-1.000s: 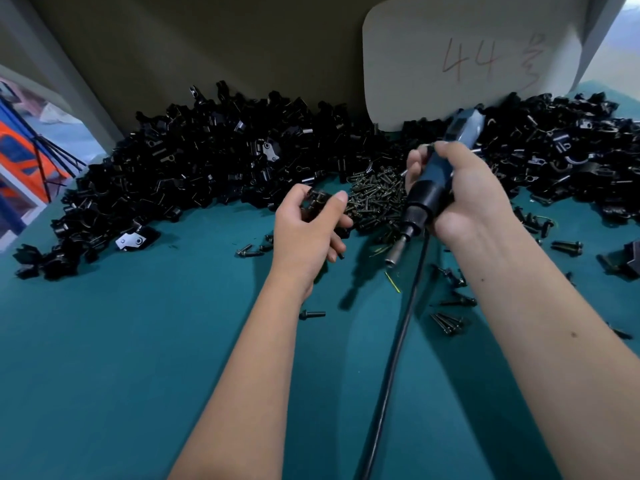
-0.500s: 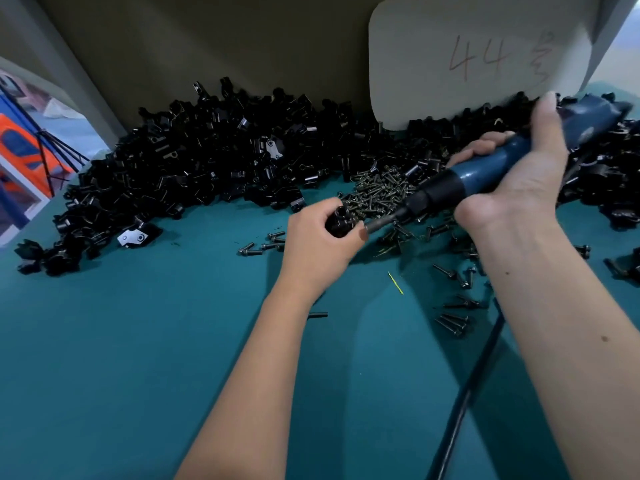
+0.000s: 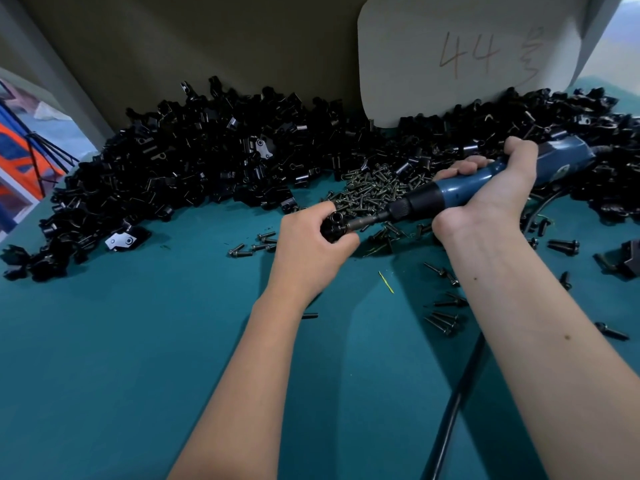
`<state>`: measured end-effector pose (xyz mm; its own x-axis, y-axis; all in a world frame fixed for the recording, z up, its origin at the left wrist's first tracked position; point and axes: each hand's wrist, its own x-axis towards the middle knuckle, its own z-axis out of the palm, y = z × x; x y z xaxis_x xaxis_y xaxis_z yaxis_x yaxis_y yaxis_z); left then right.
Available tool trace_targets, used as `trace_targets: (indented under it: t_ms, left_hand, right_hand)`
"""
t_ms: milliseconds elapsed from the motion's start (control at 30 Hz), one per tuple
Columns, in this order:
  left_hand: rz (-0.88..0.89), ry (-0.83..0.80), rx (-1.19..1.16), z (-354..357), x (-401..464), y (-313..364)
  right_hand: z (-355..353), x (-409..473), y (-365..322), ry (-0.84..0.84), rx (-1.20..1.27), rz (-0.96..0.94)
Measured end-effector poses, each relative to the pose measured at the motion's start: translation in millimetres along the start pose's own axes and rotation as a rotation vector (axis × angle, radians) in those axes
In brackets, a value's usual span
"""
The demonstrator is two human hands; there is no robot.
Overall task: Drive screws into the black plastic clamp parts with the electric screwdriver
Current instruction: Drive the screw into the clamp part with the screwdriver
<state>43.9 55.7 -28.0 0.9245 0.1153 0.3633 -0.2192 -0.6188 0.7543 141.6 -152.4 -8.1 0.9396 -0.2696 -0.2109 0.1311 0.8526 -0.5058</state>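
Note:
My left hand (image 3: 310, 242) grips a small black plastic clamp part (image 3: 334, 225) just above the teal table. My right hand (image 3: 491, 192) holds the blue electric screwdriver (image 3: 464, 190) almost level, pointing left. Its bit (image 3: 363, 222) meets the side of the clamp part; the screw itself is hidden there. Behind the hands lies a heap of dark screws (image 3: 370, 188). A big pile of black clamp parts (image 3: 194, 164) runs along the back, and another pile of clamp parts (image 3: 588, 133) spreads at the right.
Loose screws (image 3: 445, 318) are scattered on the teal mat (image 3: 138, 358) right of centre. The screwdriver's black cable (image 3: 450, 410) runs down to the bottom edge. A white card marked "44" (image 3: 467, 57) leans on the back wall. A small yellow sliver (image 3: 386, 282) lies between my arms.
The screwdriver swung from a steep downward tilt to nearly level, and its bit reached the clamp part in my left hand. My left hand closed tighter on the part.

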Motion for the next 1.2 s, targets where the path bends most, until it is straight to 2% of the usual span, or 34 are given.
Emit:
trace_targets:
  t_ms: [233, 467, 667, 833, 1200]
  left_hand:
    - [0.07, 0.011, 0.046, 2.0, 0.6, 0.4]
    - [0.099, 0.023, 0.061, 2.2, 0.9, 1.2]
    - [0.11, 0.022, 0.091, 2.4, 0.0, 0.5]
    - [0.124, 0.021, 0.087, 1.3, -0.8, 2.1]
    - [0.133, 0.018, 0.08, 1.1, -1.0, 2.5]
  right_hand:
    - [2.7, -14.5, 2.8, 0.024, -0.066, -0.05]
    - [17.7, -40.1, -2.2, 0.064, 0.078, 0.026]
    - [21.7, -49.8, -2.1, 0.074, 0.031, 0.046]
    - [25.5, -52.8, 0.2, 0.129, 0.172, 0.065]
    - [25.8, -51.2, 1.3, 0.133, 0.158, 0.062]
